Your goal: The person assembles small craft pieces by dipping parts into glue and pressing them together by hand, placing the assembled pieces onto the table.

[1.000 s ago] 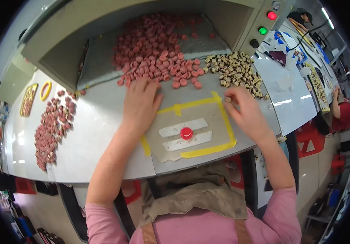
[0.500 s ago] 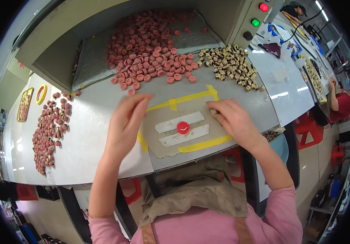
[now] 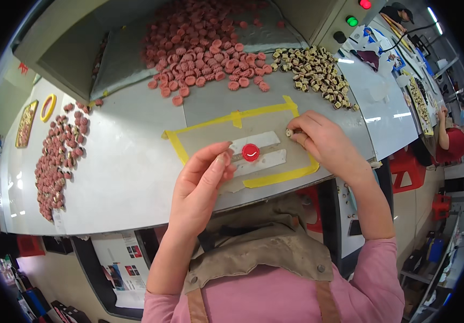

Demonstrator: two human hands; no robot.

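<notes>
A red round disc [image 3: 250, 152] sits between two white strips [image 3: 253, 141] on a grey pad framed with yellow tape [image 3: 283, 175]. My left hand [image 3: 202, 180] lies just left of the disc, thumb and fingers pinched together at its edge. Whatever is between those fingertips is hidden. At the pad's right side my right hand [image 3: 323, 142] pinches a small cream-and-dark part [image 3: 289, 132] in its fingertips. Beyond the pad lie a big heap of pink ridged caps [image 3: 205, 54] and a heap of cream-and-dark parts [image 3: 318, 72].
Another batch of pink caps [image 3: 57, 161] lies on the grey table at the left, near a yellow ring [image 3: 47, 106] and a narrow tray [image 3: 25, 123]. A control box with red [image 3: 364, 4] and green [image 3: 352, 21] lights stands at the back. Another person in red [image 3: 450, 142] works at the right.
Both hands drew back from the heaps toward me. My left hand came from the pink caps to the red disc; my right hand came from the cream parts to the pad's right side.
</notes>
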